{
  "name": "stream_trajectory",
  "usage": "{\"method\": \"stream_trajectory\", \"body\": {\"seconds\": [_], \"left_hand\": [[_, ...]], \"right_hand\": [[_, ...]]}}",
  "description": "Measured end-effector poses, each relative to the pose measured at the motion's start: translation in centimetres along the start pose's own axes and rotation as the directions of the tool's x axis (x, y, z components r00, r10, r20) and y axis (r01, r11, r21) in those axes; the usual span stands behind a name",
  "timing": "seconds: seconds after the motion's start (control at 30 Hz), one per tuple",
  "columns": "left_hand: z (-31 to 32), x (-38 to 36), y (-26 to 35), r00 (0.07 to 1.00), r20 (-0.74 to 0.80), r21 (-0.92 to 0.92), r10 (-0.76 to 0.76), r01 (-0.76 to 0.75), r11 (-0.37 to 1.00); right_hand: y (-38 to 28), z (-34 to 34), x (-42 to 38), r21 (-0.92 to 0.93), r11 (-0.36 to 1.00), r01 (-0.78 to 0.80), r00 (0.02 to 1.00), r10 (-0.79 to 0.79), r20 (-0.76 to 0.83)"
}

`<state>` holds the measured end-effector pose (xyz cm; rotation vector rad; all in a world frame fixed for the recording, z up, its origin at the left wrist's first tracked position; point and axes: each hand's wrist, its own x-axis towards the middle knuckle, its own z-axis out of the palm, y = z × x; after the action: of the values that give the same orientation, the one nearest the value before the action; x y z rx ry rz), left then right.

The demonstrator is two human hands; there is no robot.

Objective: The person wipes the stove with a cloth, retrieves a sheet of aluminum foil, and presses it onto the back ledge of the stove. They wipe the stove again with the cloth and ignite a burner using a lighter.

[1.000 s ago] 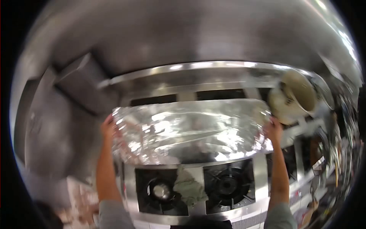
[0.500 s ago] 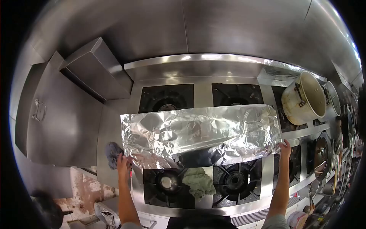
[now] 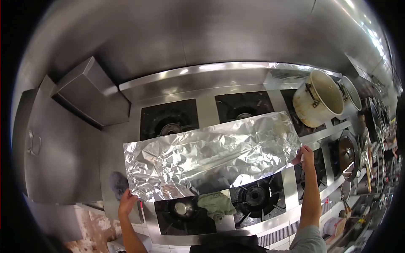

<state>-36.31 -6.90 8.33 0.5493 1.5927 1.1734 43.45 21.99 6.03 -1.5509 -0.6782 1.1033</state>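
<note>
A long crinkled sheet of aluminum foil (image 3: 211, 154) stretches between my two hands above the stove, covering parts of the burners. My left hand (image 3: 126, 201) pinches its near left corner. At the right end, my right hand (image 3: 304, 157) grips the near corner, fingers partly tucked behind the foil. Under the sheet's near edge lies a crumpled green cloth (image 3: 217, 205) between two front burners. A grey cloth (image 3: 118, 185) sits on the steel counter just beyond my left hand.
Two large pots (image 3: 318, 99) stand at the back right of the stove. A dark pan (image 3: 347, 154) rests at the right, near several utensils. Bare burners (image 3: 255, 195) show in front, with a steel backsplash (image 3: 198, 80) behind. A steel box (image 3: 90, 92) stands at the left.
The foil has tilted in view, its left end lower and its right end slightly higher, with both hands still on it. The camera view has turned a little.
</note>
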Motion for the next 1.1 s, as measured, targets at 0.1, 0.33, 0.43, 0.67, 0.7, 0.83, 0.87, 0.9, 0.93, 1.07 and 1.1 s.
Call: {"method": "stream_trajectory", "body": {"seconds": [0.1, 0.33, 0.43, 0.67, 0.7, 0.83, 0.87, 0.9, 0.93, 1.07, 1.1], "left_hand": [[-1.1, 1.1, -0.2, 0.981, -0.145, 0.138, 0.126, -0.106, 0.985], [-0.3, 1.6, 3.8, 0.983, -0.178, 0.057, 0.040, -0.031, 0.998], [-0.5, 2.0, 4.4, 0.989, -0.147, 0.053, 0.013, -0.005, 0.999], [0.9, 1.6, 7.8, 0.997, -0.027, -0.219, 0.071, -0.075, 0.973], [1.6, 1.4, 9.6, 0.997, -0.045, -0.237, 0.057, -0.066, 0.969], [0.4, 3.7, 17.3, 0.994, 0.003, -0.076, 0.111, -0.110, 0.991], [0.6, 4.2, 20.3, 0.991, 0.039, -0.038, 0.132, -0.130, 0.991], [0.2, 4.9, 22.9, 0.981, 0.099, -0.043, 0.167, -0.163, 0.986], [0.1, 5.2, 25.3, 0.966, 0.158, -0.050, 0.203, -0.198, 0.979], [1.2, 2.4, 34.2, 0.870, 0.122, 0.061, 0.477, -0.487, 0.871], [-0.4, 1.7, 35.4, 0.794, 0.175, 0.020, 0.582, -0.594, 0.804]], "right_hand": [[-2.3, 0.9, -1.7, -0.181, 0.981, 0.074, 0.997, -0.068, 0.042], [-1.2, -1.3, 1.7, -0.317, 0.937, 0.150, 0.961, -0.062, 0.270], [0.7, -2.5, 3.2, -0.387, 0.898, 0.207, 0.964, -0.120, 0.236], [-4.9, 0.4, -0.8, -0.165, 0.932, 0.324, 0.930, -0.282, 0.234], [-7.6, 2.0, -2.1, -0.100, 0.954, 0.281, 0.943, -0.255, 0.214], [-17.4, 6.2, -3.9, -0.165, 0.955, 0.247, 0.942, -0.197, 0.273], [-19.4, 6.4, -3.1, -0.141, 0.962, 0.234, 0.928, -0.178, 0.329], [-21.1, 6.8, -2.2, -0.119, 0.969, 0.219, 0.909, -0.158, 0.386], [-22.6, 7.3, -1.4, -0.073, 0.965, 0.252, 0.904, -0.208, 0.374], [-29.6, 8.8, -3.5, 0.064, 0.936, 0.347, 0.885, -0.349, 0.309], [-31.1, 8.4, -4.6, 0.142, 0.912, 0.385, 0.853, -0.410, 0.321]]}}
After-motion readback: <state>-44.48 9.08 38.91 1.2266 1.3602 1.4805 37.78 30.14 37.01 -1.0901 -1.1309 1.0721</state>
